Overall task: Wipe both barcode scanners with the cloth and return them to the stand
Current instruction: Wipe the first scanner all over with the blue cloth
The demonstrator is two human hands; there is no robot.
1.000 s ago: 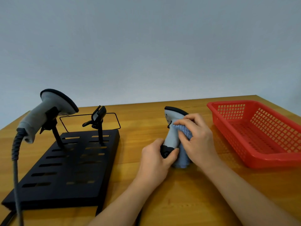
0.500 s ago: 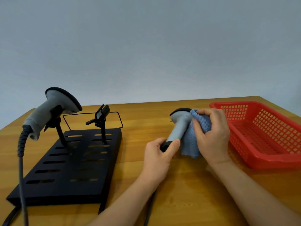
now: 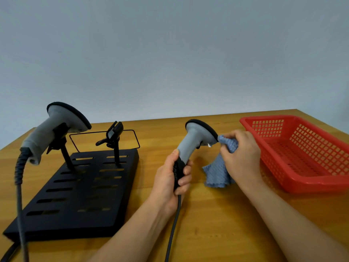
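My left hand [image 3: 171, 183] grips the black handle of a grey barcode scanner [image 3: 194, 138] and holds it upright above the table, its cable [image 3: 172, 229] trailing down. My right hand [image 3: 240, 156] holds a bunched blue cloth [image 3: 220, 171] against the scanner's front face. A second grey scanner [image 3: 56, 127] sits in the left cradle of the black stand [image 3: 79, 191]. The stand's right cradle [image 3: 114, 135] holds nothing.
A red plastic basket [image 3: 306, 154] sits at the right, close to my right hand. The second scanner's cable [image 3: 19, 186] hangs down over the stand's left side. A thin black wire frame [image 3: 105, 138] lies behind the stand on the wooden table [image 3: 217, 233].
The held scanner has been raised and turned upright, head up and facing right. My right hand slid the cloth from the handle to the scanner's front face.
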